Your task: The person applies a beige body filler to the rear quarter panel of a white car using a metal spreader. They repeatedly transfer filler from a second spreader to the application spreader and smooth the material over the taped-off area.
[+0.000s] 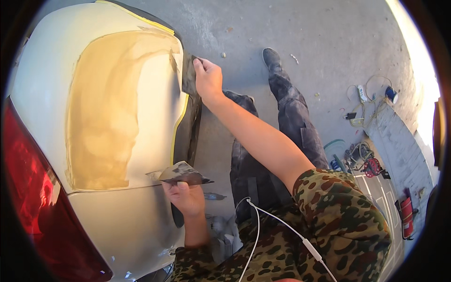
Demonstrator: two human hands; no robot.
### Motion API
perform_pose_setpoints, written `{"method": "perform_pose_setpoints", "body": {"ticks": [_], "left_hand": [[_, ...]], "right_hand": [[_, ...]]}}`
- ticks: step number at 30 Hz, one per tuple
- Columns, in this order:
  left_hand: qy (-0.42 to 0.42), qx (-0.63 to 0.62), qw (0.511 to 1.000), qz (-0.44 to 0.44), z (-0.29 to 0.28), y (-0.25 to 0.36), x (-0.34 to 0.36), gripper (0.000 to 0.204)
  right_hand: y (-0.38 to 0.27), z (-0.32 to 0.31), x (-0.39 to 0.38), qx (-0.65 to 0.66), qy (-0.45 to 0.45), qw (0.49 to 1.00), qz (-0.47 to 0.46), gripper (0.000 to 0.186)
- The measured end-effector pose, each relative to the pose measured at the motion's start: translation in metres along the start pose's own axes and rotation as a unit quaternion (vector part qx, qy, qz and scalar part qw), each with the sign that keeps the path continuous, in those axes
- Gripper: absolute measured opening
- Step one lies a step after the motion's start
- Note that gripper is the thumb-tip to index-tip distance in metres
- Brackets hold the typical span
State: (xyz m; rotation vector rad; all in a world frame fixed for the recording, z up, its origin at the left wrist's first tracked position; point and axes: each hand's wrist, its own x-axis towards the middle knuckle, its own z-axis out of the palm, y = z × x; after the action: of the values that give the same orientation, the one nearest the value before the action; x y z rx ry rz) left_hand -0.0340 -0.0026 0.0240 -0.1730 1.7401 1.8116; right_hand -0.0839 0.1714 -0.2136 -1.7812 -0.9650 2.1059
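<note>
A white car panel (152, 108) with a broad tan patch of filler (101, 117) stands at my left. My right hand (209, 77) is closed on a dark grey worn piece of sandpaper (188, 77), at the panel's right edge near the dark wheel arch. Lower down, my left hand (187, 198) pinches a creased sheet of sandpaper (181, 173) between thumb and fingers. This sheet is bent up, with dark and pale patches, and sits over the panel's lower right corner. Yellow masking tape (178, 124) follows the panel edge.
A red tail light (44, 207) fills the lower left. On the concrete floor (329, 37) at right lie cables, a red reel-like part (372, 167) and a long grey board (399, 141). A red cylinder (407, 216) stands beyond. A white cord (286, 225) hangs before my shirt.
</note>
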Motion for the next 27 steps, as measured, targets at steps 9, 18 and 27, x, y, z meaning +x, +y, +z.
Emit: {"method": "perform_pose_setpoints", "body": {"ticks": [9, 18, 27], "left_hand": [[0.033, -0.024, 0.999, 0.007, 0.014, 0.006, 0.01, 0.051], [0.029, -0.053, 0.998, -0.005, 0.014, 0.007, 0.015, 0.048], [-0.001, -0.064, 0.998, -0.021, 0.007, 0.006, 0.011, 0.043]], "right_hand": [[0.004, 0.029, 0.055, -0.007, -0.047, 0.996, 0.077, 0.017], [-0.029, 0.026, 0.015, 0.049, -0.083, 0.995, 0.04, 0.019], [-0.072, 0.024, -0.04, 0.009, -0.071, 0.997, 0.004, 0.025]]}}
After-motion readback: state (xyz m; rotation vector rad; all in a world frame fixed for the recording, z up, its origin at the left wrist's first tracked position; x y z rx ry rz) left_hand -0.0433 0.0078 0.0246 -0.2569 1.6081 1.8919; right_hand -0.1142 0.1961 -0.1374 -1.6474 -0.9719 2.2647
